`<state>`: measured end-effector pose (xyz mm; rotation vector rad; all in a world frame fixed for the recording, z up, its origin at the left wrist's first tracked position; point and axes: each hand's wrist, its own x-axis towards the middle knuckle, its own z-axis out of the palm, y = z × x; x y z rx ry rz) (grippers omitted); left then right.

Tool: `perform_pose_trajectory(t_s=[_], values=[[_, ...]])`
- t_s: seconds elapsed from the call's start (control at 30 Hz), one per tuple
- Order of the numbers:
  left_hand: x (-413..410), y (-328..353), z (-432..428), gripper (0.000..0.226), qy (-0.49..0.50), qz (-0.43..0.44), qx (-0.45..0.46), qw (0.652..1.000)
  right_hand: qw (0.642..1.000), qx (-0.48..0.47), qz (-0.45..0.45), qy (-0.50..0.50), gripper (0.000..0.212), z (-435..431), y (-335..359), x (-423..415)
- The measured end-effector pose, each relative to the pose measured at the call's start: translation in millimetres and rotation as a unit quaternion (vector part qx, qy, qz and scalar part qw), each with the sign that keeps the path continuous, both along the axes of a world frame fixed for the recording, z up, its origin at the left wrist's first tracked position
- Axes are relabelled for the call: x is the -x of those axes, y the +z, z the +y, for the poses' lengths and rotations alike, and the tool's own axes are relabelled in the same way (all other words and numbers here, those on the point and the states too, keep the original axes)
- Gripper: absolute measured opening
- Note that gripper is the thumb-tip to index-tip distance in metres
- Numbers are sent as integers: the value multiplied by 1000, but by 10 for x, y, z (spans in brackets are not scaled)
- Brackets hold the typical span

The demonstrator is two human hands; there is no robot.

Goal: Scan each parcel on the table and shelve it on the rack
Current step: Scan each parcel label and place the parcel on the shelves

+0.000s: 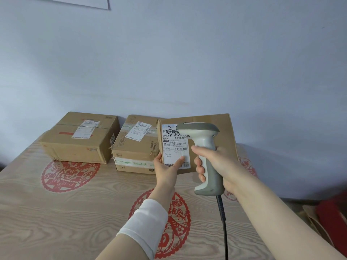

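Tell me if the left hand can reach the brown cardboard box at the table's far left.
Probably not yet: the left hand grips the upright labelled cardboard parcel. Freed, it should reach the far-left brown cardboard box across the table.

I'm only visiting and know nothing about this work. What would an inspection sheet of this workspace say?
Surface: table, wood-grain cover with red paper-cut motifs.
Job's things: held parcel tilted up, label facing the camera; barcode scanner pointed at it; left box and middle box at the table's back.
Clutter: nothing seen.
Grips: left hand holds the parcel's lower corner; right hand grips the scanner handle.
Cables: black scanner cable hangs from the handle.
Surroundings: pale wall; red object at right, unclear.
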<state>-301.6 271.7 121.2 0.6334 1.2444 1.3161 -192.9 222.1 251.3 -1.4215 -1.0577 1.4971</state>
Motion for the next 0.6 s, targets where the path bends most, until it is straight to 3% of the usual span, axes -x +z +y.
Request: perform_pose_trajectory(t_s=[0.47, 0.6], values=[[10, 65, 2, 66, -5, -11, 9, 1000, 1000, 7, -26, -1, 34, -17, 42, -40], [93, 108, -25, 66, -6, -20, 15, 1000, 999, -15, -29, -9, 22, -30, 78, -171]])
